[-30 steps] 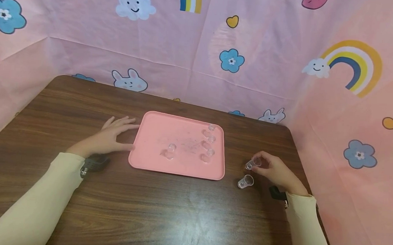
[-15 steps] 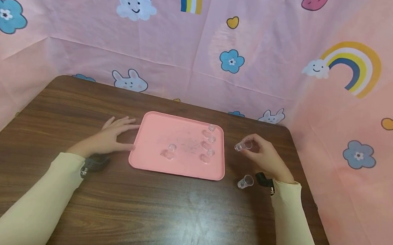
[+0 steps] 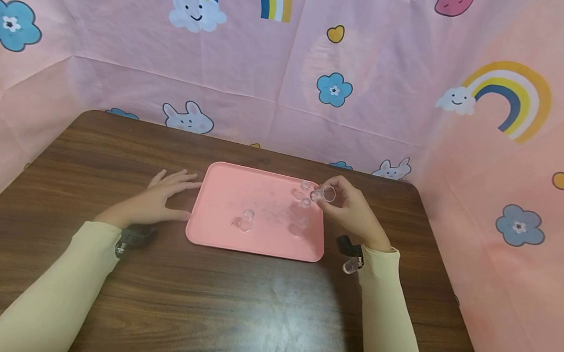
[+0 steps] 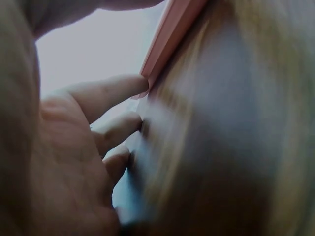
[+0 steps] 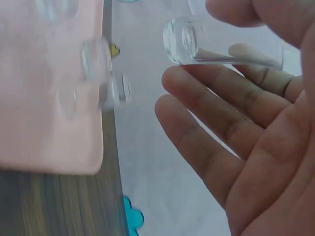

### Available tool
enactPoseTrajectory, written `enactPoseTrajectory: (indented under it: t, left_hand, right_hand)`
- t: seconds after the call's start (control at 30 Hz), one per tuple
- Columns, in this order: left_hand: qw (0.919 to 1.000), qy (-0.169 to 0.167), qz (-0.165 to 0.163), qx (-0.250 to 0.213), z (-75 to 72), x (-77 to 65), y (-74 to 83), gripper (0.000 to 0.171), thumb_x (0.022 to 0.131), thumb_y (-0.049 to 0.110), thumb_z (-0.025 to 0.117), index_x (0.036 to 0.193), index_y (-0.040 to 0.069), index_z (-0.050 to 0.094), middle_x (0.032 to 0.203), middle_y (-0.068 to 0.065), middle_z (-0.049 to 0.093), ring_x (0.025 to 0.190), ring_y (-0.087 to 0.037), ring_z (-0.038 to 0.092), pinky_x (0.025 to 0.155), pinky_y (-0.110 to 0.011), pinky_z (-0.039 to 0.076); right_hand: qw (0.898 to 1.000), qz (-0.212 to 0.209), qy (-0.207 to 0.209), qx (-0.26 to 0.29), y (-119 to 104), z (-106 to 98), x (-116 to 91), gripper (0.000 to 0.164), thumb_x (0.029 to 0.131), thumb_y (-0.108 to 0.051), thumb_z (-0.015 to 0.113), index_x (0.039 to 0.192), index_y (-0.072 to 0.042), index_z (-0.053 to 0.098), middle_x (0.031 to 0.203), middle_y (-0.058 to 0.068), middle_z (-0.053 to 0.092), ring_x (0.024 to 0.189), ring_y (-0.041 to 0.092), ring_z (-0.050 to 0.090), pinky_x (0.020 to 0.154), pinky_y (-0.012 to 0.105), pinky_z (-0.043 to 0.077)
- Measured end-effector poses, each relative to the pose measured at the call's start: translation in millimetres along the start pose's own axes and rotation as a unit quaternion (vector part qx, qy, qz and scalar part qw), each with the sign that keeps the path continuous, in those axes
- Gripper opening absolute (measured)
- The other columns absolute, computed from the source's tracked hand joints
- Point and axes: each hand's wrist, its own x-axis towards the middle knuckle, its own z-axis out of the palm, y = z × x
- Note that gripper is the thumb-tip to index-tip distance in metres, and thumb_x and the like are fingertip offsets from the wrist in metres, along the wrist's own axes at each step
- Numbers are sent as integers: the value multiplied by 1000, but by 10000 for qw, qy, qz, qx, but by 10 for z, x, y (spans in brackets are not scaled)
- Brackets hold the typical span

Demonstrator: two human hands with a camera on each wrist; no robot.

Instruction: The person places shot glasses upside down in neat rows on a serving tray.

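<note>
My right hand pinches a clear shot glass between thumb and fingers, over the right edge of the pink tray. In the right wrist view this glass lies sideways, its thick base pointing toward the tray. On the tray, one clear shot glass stands left of the middle and others line the right side. My left hand has its fingers spread, with thumb and forefinger at the tray's left rim. The left wrist view shows a fingertip against that rim.
Another shot glass is on the brown wooden table, partly hidden by the right wrist's black camera strap. Pink cloth with cartoon prints hangs behind the table and along its right side.
My right hand has lifted the shot glass from the table right of the tray and carried it left and away from me to the tray's right edge. The left hand stays put.
</note>
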Motion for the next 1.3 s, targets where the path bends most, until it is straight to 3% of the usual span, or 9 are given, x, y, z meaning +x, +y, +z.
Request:
enactPoseTrajectory:
  t: [0.2, 0.43, 0.57, 0.73, 0.83, 1.0, 1.17, 1.3]
  left_hand:
    - [9998, -146, 60, -99, -13, -8, -13, 81, 76, 51, 74, 145, 22, 41, 154, -6, 28, 145, -30, 13, 115, -51, -7]
    - [9997, -212, -85, -29, 12, 17, -31, 85, 72, 58, 74, 144, 29, 41, 155, -1, 26, 145, -26, 12, 115, -47, -8]
    - [9995, -241, -215, -19, 14, 26, -26, 86, 69, 61, 74, 143, 31, 41, 155, 0, 26, 145, -25, 12, 115, -47, -9]
    - [9996, -198, -199, -28, 16, 28, -7, 85, 71, 59, 74, 143, 28, 42, 155, -3, 27, 145, -28, 12, 115, -48, -8]
    - [9998, -159, -135, -34, 15, 31, 5, 84, 71, 58, 75, 143, 27, 43, 154, -5, 28, 144, -29, 13, 115, -50, -8]
    - [9998, -132, -121, 51, 13, 30, -5, 84, 71, 60, 74, 142, 28, 43, 154, -4, 28, 144, -29, 13, 114, -51, -8]
    - [9999, -112, -82, 88, 10, 34, -11, 84, 71, 59, 74, 143, 29, 43, 154, -4, 28, 145, -29, 13, 114, -52, -8]
    - [9998, -129, -120, 48, 10, 38, 2, 86, 71, 59, 74, 144, 27, 41, 154, -5, 28, 145, -30, 13, 114, -52, -8]
  right_hand:
    - [9993, -147, -47, 355, 61, 186, 149, 28, 88, -8, 67, 111, -2, 53, 105, 10, 64, 96, 25, 62, 81, 44, 53]
    - [9980, -458, 79, 418, 204, 369, 307, 23, 86, -26, 70, 105, -22, 57, 100, -7, 66, 97, 12, 60, 89, 45, 50]
    - [9969, -687, 51, 381, -2, 436, 373, 23, 87, -20, 69, 106, -14, 57, 99, -1, 65, 93, 13, 62, 86, 38, 52]
    - [9970, -674, -96, 379, -308, 545, 432, 26, 86, -5, 67, 108, -5, 54, 98, 8, 61, 86, 21, 65, 81, 39, 54]
    - [9964, -760, -115, 361, -265, 644, 489, 28, 86, -6, 67, 111, -6, 54, 98, 6, 60, 83, 23, 65, 79, 42, 54]
    - [9953, -952, 81, 186, -169, 761, 543, 29, 83, -14, 73, 107, -11, 57, 94, -1, 61, 82, 14, 61, 77, 34, 53]
    - [9928, -1173, 235, -7, -167, 782, 543, 28, 82, -19, 75, 105, -12, 60, 92, -1, 61, 83, 12, 56, 77, 35, 52]
    - [9904, -1305, 99, -447, -145, 774, 542, 26, 84, -15, 73, 107, -12, 61, 98, 1, 60, 86, 13, 54, 80, 34, 51]
